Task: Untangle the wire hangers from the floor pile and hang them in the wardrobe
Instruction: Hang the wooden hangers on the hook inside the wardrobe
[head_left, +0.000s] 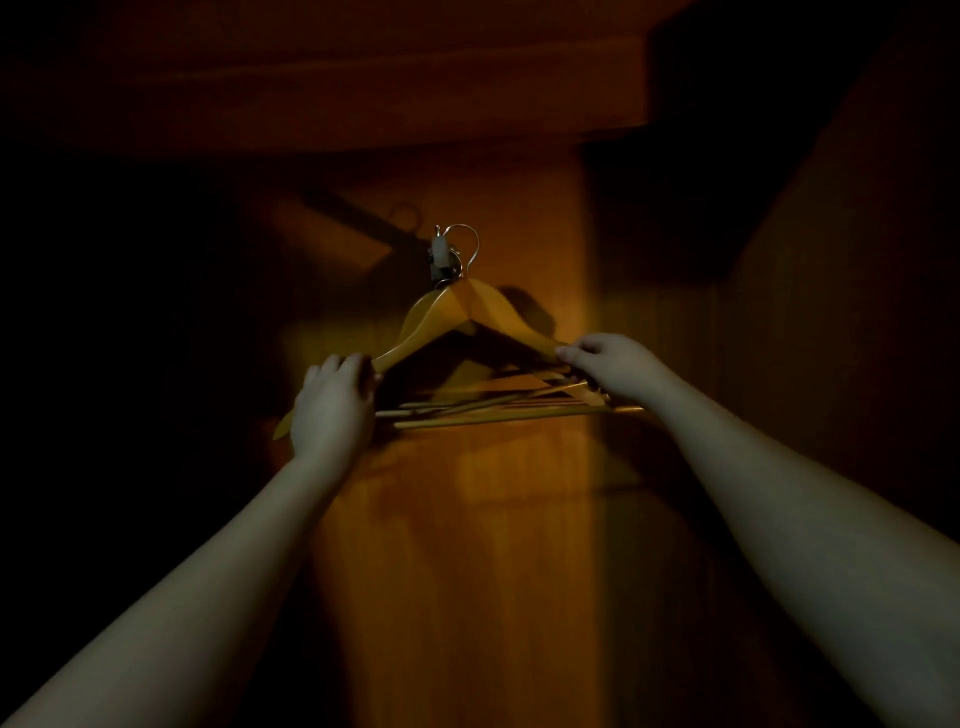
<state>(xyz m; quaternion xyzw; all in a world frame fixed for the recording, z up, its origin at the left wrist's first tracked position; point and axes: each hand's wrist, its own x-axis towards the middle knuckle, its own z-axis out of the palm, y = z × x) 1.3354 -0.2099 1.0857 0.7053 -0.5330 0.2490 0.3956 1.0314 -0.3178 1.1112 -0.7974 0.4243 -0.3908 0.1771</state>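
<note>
since several hangers (467, 317) hang bunched on one fitting (441, 254) against the wardrobe back panel (467, 519), i judge their lower bars could snag and drag a neighbour off its hook. my left hand (332, 405) curls round the left shoulder end; my right hand (613, 364) pinches the right end. the shelf edge (363, 124) sits above, a dark side wall near right; room lies below.
</note>
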